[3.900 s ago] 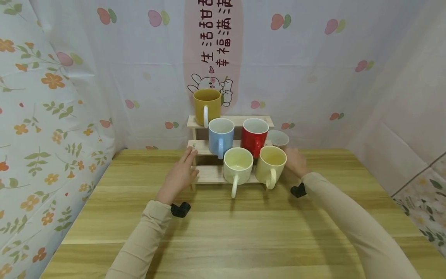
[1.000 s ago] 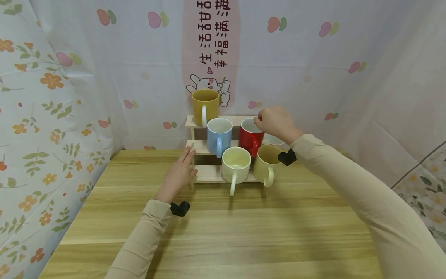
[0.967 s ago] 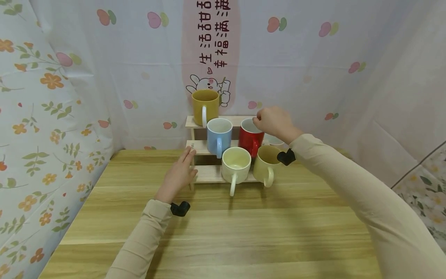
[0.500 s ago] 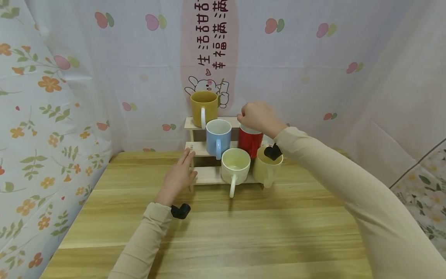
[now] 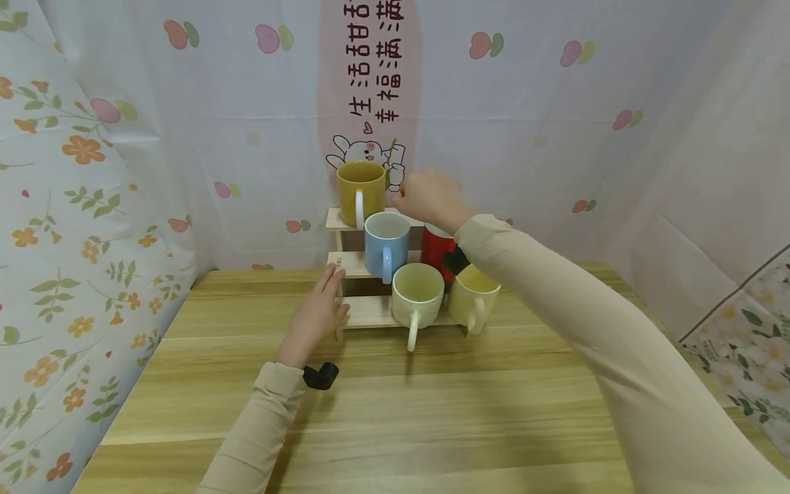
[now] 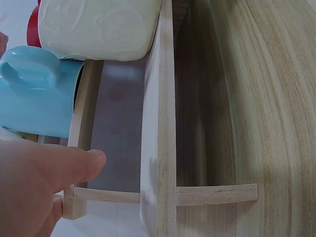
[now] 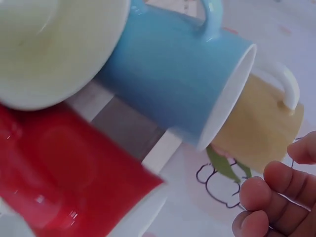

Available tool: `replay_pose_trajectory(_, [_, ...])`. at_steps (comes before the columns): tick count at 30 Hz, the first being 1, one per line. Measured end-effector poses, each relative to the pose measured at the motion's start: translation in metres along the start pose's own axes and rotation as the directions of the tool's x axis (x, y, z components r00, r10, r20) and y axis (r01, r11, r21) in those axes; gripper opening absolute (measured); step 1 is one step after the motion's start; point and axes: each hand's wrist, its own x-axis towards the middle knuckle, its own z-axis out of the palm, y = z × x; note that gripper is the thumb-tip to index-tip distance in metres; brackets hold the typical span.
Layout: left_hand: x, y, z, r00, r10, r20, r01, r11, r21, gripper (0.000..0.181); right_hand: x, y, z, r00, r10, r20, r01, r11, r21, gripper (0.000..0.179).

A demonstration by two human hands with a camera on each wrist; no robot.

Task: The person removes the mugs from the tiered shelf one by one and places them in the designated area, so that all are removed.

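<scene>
A three-tier wooden rack (image 5: pixel 370 312) stands on the table with several mugs on it. My left hand (image 5: pixel 313 312) rests at its left end, fingers fairly straight; in the left wrist view the thumb (image 6: pixel 74 165) lies by the middle tier's end. On the top tier is a mustard mug (image 5: pixel 353 195) with a white handle. The middle tier bears a blue mug (image 5: pixel 376 254) and a red mug (image 5: pixel 434 250), partly behind my right wrist. A cream mug (image 5: pixel 407 309) and a pale yellow mug (image 5: pixel 465 305) sit lowest. My right hand (image 5: pixel 432 199), loosely curled around nothing, hovers right of the mustard mug.
The wood-grain table (image 5: pixel 395 425) extends in front of the rack. A patterned cloth (image 5: pixel 524 89) hangs close behind it, and a flowered cloth (image 5: pixel 80 226) hangs at the left. My right sleeve (image 5: pixel 555 315) crosses in front of the rack's right side.
My right hand has left the white mug behind the rack's right end, risen over the red mug and travelled left toward the mustard mug. My left hand has stayed on the rack.
</scene>
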Motion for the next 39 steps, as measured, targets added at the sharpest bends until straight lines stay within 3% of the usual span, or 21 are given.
replay_pose_trajectory(6, [0.000, 0.002, -0.001, 1.000, -0.006, 0.013, 0.006, 1.000, -0.005, 0.067, 0.008, -0.011, 0.002, 1.000, -0.012, -0.004, 0.013, 0.999, 0.044, 0.040])
replay_pose_trajectory(13, [0.000, 0.001, 0.001, 1.000, -0.009, 0.011, 0.009, 1.000, -0.025, 0.067, 0.020, -0.023, 0.008, 0.999, -0.039, -0.010, 0.040, 0.999, 0.024, 0.045])
replay_pose_trajectory(20, [0.000, 0.001, 0.000, 1.000, -0.019, 0.023, 0.020, 0.999, -0.048, 0.066, 0.029, -0.036, 0.016, 0.999, -0.020, 0.034, 0.020, 1.000, 0.000, 0.052])
replay_pose_trajectory(30, [0.001, 0.003, -0.002, 0.999, -0.024, 0.027, 0.025, 0.999, -0.048, 0.067, 0.034, -0.049, 0.028, 0.999, -0.012, 0.035, 0.013, 1.000, -0.010, 0.048])
replay_pose_trajectory(39, [0.001, 0.001, 0.001, 1.000, -0.017, 0.027, 0.018, 0.999, -0.046, 0.067, 0.035, -0.053, 0.045, 1.000, 0.006, -0.013, -0.004, 0.992, 0.123, 0.043])
